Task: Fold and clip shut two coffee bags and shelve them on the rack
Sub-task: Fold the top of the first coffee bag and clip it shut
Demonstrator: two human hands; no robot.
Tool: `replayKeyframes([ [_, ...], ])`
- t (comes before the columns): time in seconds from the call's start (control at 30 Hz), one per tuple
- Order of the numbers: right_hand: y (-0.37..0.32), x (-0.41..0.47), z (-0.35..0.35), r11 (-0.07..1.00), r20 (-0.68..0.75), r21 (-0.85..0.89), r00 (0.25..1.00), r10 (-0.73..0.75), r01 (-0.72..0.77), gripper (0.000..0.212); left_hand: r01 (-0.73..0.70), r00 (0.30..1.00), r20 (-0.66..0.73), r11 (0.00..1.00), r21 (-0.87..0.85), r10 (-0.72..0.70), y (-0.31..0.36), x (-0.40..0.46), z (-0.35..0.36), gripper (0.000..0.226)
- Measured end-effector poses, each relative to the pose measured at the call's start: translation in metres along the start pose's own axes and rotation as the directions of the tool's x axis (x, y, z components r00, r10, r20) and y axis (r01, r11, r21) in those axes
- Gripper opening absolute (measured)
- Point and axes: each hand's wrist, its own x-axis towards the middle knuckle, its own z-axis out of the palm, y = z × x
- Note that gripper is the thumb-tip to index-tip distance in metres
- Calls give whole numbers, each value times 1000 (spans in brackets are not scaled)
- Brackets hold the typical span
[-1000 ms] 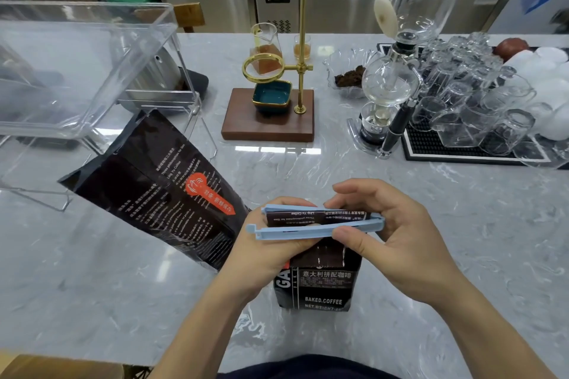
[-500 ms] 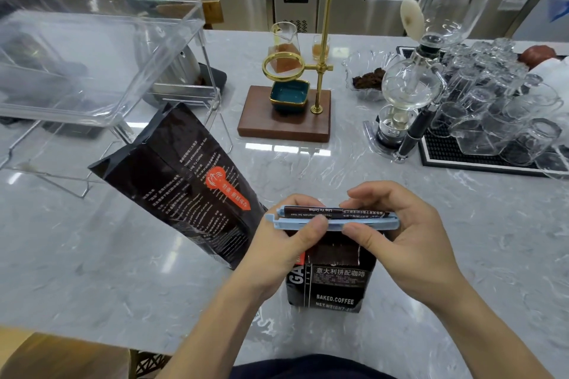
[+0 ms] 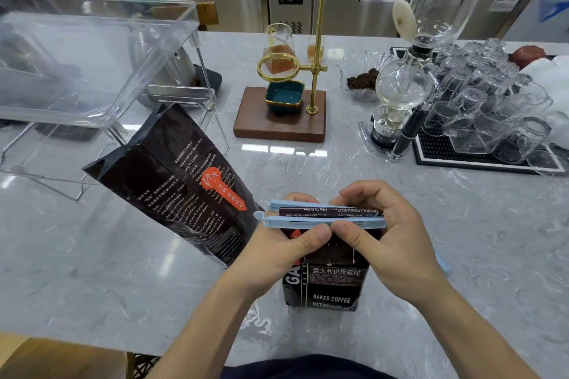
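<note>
A small black coffee bag (image 3: 326, 284) stands upright on the marble counter in front of me, its top folded over. A light blue bag clip (image 3: 320, 215) straddles the fold, its two bars close together. My left hand (image 3: 277, 252) and my right hand (image 3: 388, 234) both pinch the clip, thumbs pressing on the near bar. A second, larger black coffee bag (image 3: 175, 181) lies tilted to the left, unfolded, with an orange label. The clear acrylic rack (image 3: 92, 58) stands at the back left. A second blue clip (image 3: 443, 263) peeks out behind my right wrist.
A wooden drip stand with a brass pole (image 3: 286, 114) sits behind the bags. A glass siphon brewer (image 3: 400, 92) and a black mat of upturned glasses (image 3: 489, 120) fill the right. A glass dish of coffee grounds (image 3: 361, 80) is further back.
The clip's bars have come closer together over the folded top of the small bag, and my thumbs have met at the middle of the near bar. The view has shifted slightly left.
</note>
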Motion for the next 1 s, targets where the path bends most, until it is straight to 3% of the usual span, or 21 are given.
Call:
replayKeyframes([
  [0.27,3,1,-3,1000,-13,-13,1000,20,-20,30,22,1000,-6,998,-64,-22,3,0,3,60],
  [0.43,5,2,-2,999,-37,-1,999,39,-39,29,-56,982,-186,994,-95,38,-7,-1,6,47],
  [0.63,11,-2,2,1000,-104,13,994,-18,20,31,-109,951,-301,984,-142,62,-10,-6,10,50],
  [0.7,12,-4,3,999,-133,17,990,-35,38,35,-106,947,-320,978,-180,43,-8,-7,12,51],
  [0.83,11,-9,6,997,-183,65,982,-39,51,21,-117,936,-351,950,-290,8,-7,-11,15,52],
  [1.0,12,-17,2,993,-181,85,982,-60,76,22,-135,939,-340,962,-239,48,-2,-16,14,49],
])
